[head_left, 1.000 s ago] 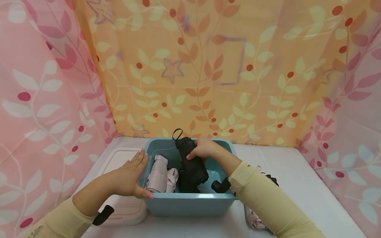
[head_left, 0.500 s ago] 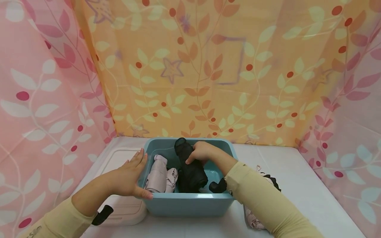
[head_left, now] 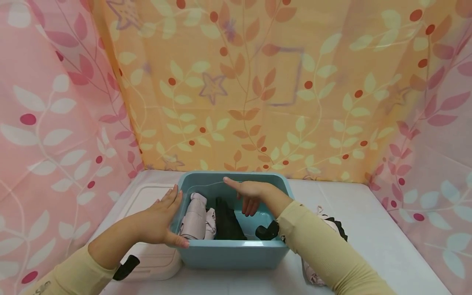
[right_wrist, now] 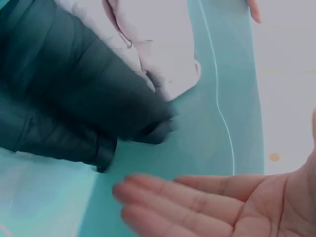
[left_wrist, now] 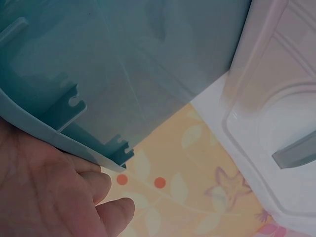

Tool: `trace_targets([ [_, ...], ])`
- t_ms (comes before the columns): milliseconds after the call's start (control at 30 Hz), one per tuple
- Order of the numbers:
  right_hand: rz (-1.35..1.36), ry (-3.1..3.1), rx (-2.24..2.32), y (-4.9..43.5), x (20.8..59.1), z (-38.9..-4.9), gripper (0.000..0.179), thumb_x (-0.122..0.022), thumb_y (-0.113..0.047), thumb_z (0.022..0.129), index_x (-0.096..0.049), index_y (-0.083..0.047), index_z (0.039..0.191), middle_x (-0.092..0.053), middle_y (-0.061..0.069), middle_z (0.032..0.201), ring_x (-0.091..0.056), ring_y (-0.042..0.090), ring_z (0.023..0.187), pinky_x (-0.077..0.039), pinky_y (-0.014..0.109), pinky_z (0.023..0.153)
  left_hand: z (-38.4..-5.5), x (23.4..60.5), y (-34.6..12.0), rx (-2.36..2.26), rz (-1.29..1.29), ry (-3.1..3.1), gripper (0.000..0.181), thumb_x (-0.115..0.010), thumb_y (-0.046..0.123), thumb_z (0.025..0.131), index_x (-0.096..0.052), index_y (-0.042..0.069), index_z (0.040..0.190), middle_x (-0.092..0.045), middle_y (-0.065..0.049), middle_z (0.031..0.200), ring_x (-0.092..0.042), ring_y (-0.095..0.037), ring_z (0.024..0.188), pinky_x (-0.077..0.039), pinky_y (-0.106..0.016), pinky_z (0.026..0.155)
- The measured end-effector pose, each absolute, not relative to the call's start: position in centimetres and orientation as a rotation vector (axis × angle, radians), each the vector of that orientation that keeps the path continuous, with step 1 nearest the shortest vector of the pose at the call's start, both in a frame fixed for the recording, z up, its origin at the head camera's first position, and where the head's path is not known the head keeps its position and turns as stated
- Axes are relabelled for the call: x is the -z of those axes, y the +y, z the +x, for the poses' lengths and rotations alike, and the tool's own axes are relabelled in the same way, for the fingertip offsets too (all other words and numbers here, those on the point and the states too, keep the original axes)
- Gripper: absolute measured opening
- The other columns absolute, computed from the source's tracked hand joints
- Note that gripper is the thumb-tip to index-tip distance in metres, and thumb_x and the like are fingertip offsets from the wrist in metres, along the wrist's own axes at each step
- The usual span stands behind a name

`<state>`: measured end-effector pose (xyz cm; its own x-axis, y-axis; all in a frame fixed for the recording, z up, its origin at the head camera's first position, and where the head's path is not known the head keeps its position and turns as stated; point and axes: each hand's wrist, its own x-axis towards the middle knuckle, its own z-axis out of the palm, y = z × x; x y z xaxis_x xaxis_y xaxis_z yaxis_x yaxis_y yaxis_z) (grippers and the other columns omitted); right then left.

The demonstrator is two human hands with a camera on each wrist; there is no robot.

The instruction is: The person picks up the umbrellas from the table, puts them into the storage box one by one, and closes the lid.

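Note:
My left hand (head_left: pixel 162 221) rests with straight fingers along the left rim of a blue-green plastic bin (head_left: pixel 236 256), thumb over the front corner. Inside the bin, my right hand (head_left: pixel 253 194) hovers with fingers extended and nothing in its grasp. Left of it lies a black folded umbrella (head_left: pixel 228 221), leaning within the bin. In the right wrist view, the dark umbrella fabric (right_wrist: pixel 84 74) shows beside a second dark roll (right_wrist: pixel 54 140). A pale pink roll (head_left: pixel 195 215) and a smaller pink printed bundle (head_left: pixel 211 224) fill the bin's left side.
A white lid (head_left: pixel 158 266) lies on the table under and left of the bin. At right, partly behind my right sleeve, are a pink bundle (head_left: pixel 313 275) and a black-edged item (head_left: pixel 340 229). Patterned curtains (head_left: pixel 236 82) enclose the white table (head_left: pixel 383 246).
My right hand has lowered the black umbrella into the bin, let it go and opened its fingers. The umbrella's loop has dropped from view. My left hand stays on the rim.

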<state>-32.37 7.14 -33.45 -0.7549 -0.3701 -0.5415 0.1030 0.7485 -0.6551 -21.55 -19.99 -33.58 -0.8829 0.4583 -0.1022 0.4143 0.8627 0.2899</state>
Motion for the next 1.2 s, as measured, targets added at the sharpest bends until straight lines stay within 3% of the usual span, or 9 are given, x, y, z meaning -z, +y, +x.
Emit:
trace_targets([
  [133,-0.19,2.256,0.939,7.5,33.3,-32.5,0.114,-0.021,-0.089,0.067,-0.045,0.002,0.132,-0.065,0.021,0.091,-0.065,0.032,0.08,-0.052,0.045,0.074,-21.6,33.6,-20.0,-0.391,0.683,2.871,0.131,-0.063,0.075,0.058,-0.007,-0.007,0.143,0.005,-0.023,0.15,0.003,-0.039,0.137,-0.011,-0.062,0.104],
  [667,-0.209,2.247,1.057,7.7,32.9,-32.7,0.116,-0.022,-0.091,0.062,-0.054,0.003,0.12,-0.064,0.022,0.095,-0.064,0.031,0.084,-0.05,0.048,0.079,-21.7,33.7,-20.0,-0.389,0.658,2.877,0.13,-0.065,0.073,0.058,-0.007,-0.006,0.144,0.005,-0.022,0.151,0.002,-0.039,0.137,-0.011,-0.062,0.103],
  [1200,-0.258,2.266,1.063,7.9,32.2,-32.5,0.108,-0.026,-0.088,0.067,-0.057,0.001,0.119,-0.065,0.017,0.097,-0.065,0.028,0.087,-0.051,0.045,0.078,-21.5,33.3,-19.8,-0.421,0.68,2.862,0.129,-0.065,0.071,0.059,-0.005,-0.006,0.143,0.006,-0.024,0.15,0.003,-0.041,0.137,-0.011,-0.064,0.102],
])
